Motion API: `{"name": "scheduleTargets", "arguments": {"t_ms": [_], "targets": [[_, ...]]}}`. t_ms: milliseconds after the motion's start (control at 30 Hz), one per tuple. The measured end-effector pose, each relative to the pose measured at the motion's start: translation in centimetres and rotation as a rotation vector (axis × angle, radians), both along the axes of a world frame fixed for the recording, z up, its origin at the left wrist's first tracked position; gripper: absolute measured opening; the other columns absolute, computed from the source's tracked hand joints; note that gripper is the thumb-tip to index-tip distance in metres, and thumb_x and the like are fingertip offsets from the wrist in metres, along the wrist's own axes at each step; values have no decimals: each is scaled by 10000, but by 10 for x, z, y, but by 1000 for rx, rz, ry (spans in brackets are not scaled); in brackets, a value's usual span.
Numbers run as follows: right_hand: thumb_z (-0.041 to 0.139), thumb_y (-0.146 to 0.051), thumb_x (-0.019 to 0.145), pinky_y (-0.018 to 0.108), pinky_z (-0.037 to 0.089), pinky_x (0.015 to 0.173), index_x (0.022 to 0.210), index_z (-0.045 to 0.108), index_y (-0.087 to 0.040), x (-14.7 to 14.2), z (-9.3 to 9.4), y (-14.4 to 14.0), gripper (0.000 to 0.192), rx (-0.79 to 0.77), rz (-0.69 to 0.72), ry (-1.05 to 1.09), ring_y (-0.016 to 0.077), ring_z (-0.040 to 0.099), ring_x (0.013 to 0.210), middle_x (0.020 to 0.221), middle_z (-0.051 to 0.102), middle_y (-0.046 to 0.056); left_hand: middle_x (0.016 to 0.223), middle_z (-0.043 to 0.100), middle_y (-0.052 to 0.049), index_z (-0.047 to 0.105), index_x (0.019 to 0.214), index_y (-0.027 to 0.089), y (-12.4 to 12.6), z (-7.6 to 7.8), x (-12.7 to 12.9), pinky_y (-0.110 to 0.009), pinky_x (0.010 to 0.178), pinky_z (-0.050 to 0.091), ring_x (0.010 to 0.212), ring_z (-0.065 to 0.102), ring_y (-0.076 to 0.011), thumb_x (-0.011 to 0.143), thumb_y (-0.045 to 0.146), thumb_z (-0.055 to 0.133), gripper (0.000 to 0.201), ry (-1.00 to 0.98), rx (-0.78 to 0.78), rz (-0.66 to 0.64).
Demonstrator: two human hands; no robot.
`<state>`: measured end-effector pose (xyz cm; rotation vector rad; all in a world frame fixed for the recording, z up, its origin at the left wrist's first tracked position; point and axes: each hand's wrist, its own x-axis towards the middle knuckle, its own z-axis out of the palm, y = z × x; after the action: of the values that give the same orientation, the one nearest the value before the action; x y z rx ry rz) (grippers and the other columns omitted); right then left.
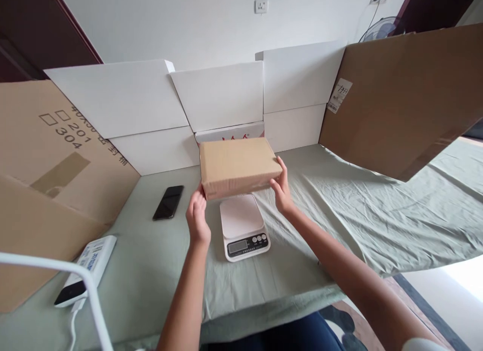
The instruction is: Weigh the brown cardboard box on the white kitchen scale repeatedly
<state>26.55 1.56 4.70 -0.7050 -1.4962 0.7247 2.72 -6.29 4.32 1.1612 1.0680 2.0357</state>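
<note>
A closed brown cardboard box (239,162) is held up between both hands, above the far end of a white digital kitchen scale (241,217). My left hand (198,215) grips its near left corner, fingers curled against the side. At the right end, my right hand (283,187) clasps the box with the thumb in front and the fingers along the side. The scale lies on the green cloth with its dark display and round buttons facing me; its display looks blank. Part of the scale's far edge is close below the box.
A black phone (168,202) lies left of the scale. Nearer me are a white power bank (88,268) with a cable and a curved white bar (81,273). White panels (222,96) and large cardboard sheets (400,99) wall the back and sides of the cloth-covered surface (162,270).
</note>
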Motion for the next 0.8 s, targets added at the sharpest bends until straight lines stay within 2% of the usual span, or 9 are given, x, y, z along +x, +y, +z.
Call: {"name": "scheduleTargets", "arguments": {"t_ms": [67,167,267,333,667,733,800], "targets": [[471,-593,964,496,298,1275,1604,187,-308,-9,-3,26,757,0,2,-27,290,321,1548,1691,275,55,1424,627,-200,666,1326,172,33,-4,-9,-450,1180,390,1415,523,-316,876,662,579,671,-15,-80,6],[490,-618,938,493,242,1297,1588,247,-262,-20,-21,50,780,-50,-22,-72,291,283,1563,1678,304,76,1350,671,-202,687,1237,166,65,-27,-19,-435,1163,406,1362,579,-300,842,677,604,651,-62,-205,30],[495,-623,928,496,260,1285,1570,282,-249,-25,-35,56,773,-95,-6,-92,296,287,1555,1668,328,86,1356,673,-186,685,1205,181,74,-48,-23,-421,1158,406,1341,599,-273,875,643,574,579,-119,-273,39],[489,-618,931,500,288,1268,1558,294,-255,-25,-37,55,750,-111,11,-85,298,302,1543,1655,352,85,1386,655,-189,677,1207,181,74,-54,-24,-414,1152,410,1339,600,-266,889,622,559,556,-144,-290,40],[521,-584,927,497,381,1205,1523,315,-250,-27,-40,57,714,-164,87,-21,295,472,1407,1563,428,129,1387,647,-214,677,1202,168,74,-55,-22,-436,1156,400,1350,592,-286,885,592,557,542,-167,-301,14],[513,-588,929,513,379,1204,1524,319,-264,-25,-41,60,705,-178,77,-13,295,484,1398,1560,427,127,1461,596,-205,664,1261,178,71,-49,-29,-434,1178,370,1415,527,-277,901,577,523,555,-166,-294,55],[489,-584,942,534,334,1229,1531,311,-297,-16,-43,66,679,-175,-22,17,294,414,1462,1606,369,106,1562,501,-182,624,1348,194,66,-41,-42,-406,1200,336,1492,425,-249,924,562,458,586,-200,-251,164]]}}
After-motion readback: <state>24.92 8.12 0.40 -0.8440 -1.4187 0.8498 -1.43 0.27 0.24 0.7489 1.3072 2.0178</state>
